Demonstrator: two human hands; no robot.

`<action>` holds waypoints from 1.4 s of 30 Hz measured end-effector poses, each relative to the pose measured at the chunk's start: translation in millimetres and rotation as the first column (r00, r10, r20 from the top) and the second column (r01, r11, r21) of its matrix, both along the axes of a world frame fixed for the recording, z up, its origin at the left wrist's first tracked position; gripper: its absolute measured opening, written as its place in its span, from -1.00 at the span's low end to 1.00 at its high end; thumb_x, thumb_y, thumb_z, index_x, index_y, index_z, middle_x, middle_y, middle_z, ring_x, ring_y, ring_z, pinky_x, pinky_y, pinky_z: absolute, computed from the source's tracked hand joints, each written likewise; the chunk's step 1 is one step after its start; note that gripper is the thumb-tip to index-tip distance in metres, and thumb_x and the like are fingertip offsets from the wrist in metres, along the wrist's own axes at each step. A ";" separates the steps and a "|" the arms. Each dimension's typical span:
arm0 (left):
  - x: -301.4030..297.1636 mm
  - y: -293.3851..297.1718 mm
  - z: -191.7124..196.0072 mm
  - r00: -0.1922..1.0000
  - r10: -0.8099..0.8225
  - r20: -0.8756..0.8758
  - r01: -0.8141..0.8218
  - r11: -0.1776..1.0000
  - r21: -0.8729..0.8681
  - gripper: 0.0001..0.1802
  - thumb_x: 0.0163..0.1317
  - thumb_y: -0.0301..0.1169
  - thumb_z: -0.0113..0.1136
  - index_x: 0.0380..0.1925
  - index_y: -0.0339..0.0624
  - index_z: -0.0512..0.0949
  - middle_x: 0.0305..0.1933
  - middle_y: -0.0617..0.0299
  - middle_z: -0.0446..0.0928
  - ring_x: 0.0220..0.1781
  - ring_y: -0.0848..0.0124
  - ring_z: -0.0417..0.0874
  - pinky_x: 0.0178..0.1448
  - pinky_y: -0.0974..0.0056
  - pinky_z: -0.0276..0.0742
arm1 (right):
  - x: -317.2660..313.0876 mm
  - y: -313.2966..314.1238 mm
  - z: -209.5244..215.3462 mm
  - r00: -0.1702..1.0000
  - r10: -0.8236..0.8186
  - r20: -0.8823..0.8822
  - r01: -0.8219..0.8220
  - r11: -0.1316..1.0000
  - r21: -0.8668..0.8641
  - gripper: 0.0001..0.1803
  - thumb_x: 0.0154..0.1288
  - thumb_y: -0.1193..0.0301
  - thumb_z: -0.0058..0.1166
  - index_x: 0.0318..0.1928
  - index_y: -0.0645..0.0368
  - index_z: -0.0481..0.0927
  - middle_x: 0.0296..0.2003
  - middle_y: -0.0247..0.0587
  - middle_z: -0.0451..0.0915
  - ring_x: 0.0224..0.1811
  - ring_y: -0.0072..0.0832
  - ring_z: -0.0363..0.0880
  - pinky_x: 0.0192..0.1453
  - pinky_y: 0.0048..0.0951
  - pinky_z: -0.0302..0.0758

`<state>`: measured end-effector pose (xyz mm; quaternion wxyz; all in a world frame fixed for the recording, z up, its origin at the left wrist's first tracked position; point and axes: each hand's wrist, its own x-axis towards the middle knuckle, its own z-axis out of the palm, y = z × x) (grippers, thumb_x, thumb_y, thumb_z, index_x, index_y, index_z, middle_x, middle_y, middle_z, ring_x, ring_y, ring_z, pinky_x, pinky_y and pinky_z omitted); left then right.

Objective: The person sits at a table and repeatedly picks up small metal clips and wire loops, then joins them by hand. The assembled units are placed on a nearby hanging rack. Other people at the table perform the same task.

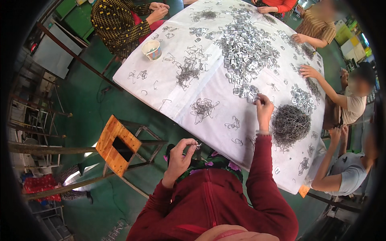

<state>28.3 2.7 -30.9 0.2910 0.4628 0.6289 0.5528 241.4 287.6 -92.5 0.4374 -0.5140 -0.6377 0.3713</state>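
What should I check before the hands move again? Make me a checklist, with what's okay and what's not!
1. Left hand has a small metal piece pinched in its fingertips: ok.
2. Right hand is at the near end of the buckle pile: ok.
3. A buckle is gripped in the right fingertips: cannot tell, too small to see.
4. All wire hooks gathered in one heap: not ok. Besides the big dark heap, more lie scattered over the white cloth.
5. White bucket stands upright: ok.
6. Other people's hands are clear of the right hand: ok, the nearest one is apart from it.
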 end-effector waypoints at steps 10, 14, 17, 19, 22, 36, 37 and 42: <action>-0.9 13.8 11.7 0.993 -0.010 -0.115 0.017 0.998 0.062 -0.93 0.26 -0.55 0.10 -0.30 -0.34 0.48 -0.37 0.15 0.55 -0.32 0.44 0.59 -0.22 0.37 0.48 | -77.2 -167.6 74.7 0.645 0.384 -0.660 -0.661 0.714 -0.231 -0.81 0.19 0.68 0.11 -0.15 0.40 0.60 -0.30 -0.17 0.64 -0.25 -0.50 0.64 -0.12 -0.57 0.56; -5.4 12.1 8.5 0.988 0.011 -0.157 -0.001 0.998 0.066 -0.92 0.24 -0.55 0.13 -0.29 -0.31 0.49 -0.35 0.12 0.54 -0.31 0.34 0.60 -0.22 0.33 0.48 | -86.6 -175.9 86.3 0.686 0.405 -0.605 -0.624 0.755 -0.202 -0.84 0.17 0.72 0.12 -0.21 0.39 0.62 -0.30 -0.20 0.63 -0.28 -0.54 0.62 -0.18 -0.62 0.54; -4.9 6.2 2.6 0.985 0.023 -0.169 -0.016 0.999 0.044 -0.90 0.20 -0.56 0.15 -0.27 -0.29 0.50 -0.30 0.09 0.53 -0.28 0.20 0.59 -0.21 0.24 0.49 | -89.3 -179.9 83.7 0.677 0.394 -0.622 -0.634 0.740 -0.222 -0.85 0.14 0.73 0.13 -0.24 0.40 0.62 -0.32 -0.18 0.61 -0.34 -0.54 0.60 -0.24 -0.61 0.53; -5.9 5.3 -5.8 0.985 0.022 -0.173 -0.013 0.999 0.049 -0.88 0.18 -0.55 0.17 -0.27 -0.28 0.50 -0.29 0.10 0.54 -0.25 0.19 0.59 -0.16 0.22 0.48 | -92.5 -179.2 80.6 0.643 0.390 -0.659 -0.651 0.732 -0.203 -0.83 0.11 0.75 0.14 -0.25 0.40 0.63 -0.34 -0.12 0.60 -0.40 -0.51 0.59 -0.28 -0.58 0.52; -13.9 3.4 -14.4 0.989 0.086 -0.118 -0.077 0.994 0.077 -0.79 0.16 -0.50 0.22 -0.19 -0.26 0.52 -0.17 0.10 0.57 -0.14 0.24 0.60 -0.08 0.25 0.49 | -92.6 -179.1 80.1 0.673 0.396 -0.625 -0.658 0.706 -0.261 -0.86 0.12 0.75 0.14 -0.28 0.40 0.63 -0.36 -0.17 0.59 -0.41 -0.53 0.59 -0.31 -0.62 0.51; -124.9 194.1 -77.0 0.668 0.064 -0.742 -0.379 0.887 -0.264 -0.79 0.16 -0.35 0.13 -0.44 -0.32 0.55 -0.25 -0.15 0.54 -0.19 -0.08 0.59 -0.16 -0.08 0.50 | -81.0 -165.4 71.3 0.607 0.473 -0.638 -0.755 0.594 -0.278 -0.83 0.17 0.70 0.12 -0.20 0.36 0.64 -0.35 -0.27 0.60 -0.36 -0.60 0.61 -0.27 -0.64 0.52; -123.8 198.1 -78.9 0.647 0.010 -0.762 -0.360 0.885 -0.294 -0.84 0.14 -0.43 0.10 -0.42 -0.35 0.54 -0.25 -0.18 0.54 -0.19 -0.08 0.60 -0.15 -0.07 0.52 | -79.8 -166.0 68.3 0.593 0.462 -0.660 -0.762 0.588 -0.273 -0.83 0.18 0.71 0.11 -0.19 0.36 0.64 -0.35 -0.27 0.60 -0.35 -0.60 0.61 -0.26 -0.64 0.52; -129.8 212.3 -83.6 0.509 -0.060 -0.859 -0.316 0.915 -0.252 -0.87 0.07 -0.58 0.03 -0.43 -0.42 0.54 -0.29 -0.18 0.55 -0.24 -0.09 0.62 -0.19 0.00 0.59 | -77.3 -167.5 68.0 0.566 0.456 -0.687 -0.780 0.566 -0.267 -0.84 0.19 0.69 0.13 -0.19 0.36 0.64 -0.33 -0.28 0.59 -0.35 -0.62 0.59 -0.22 -0.67 0.51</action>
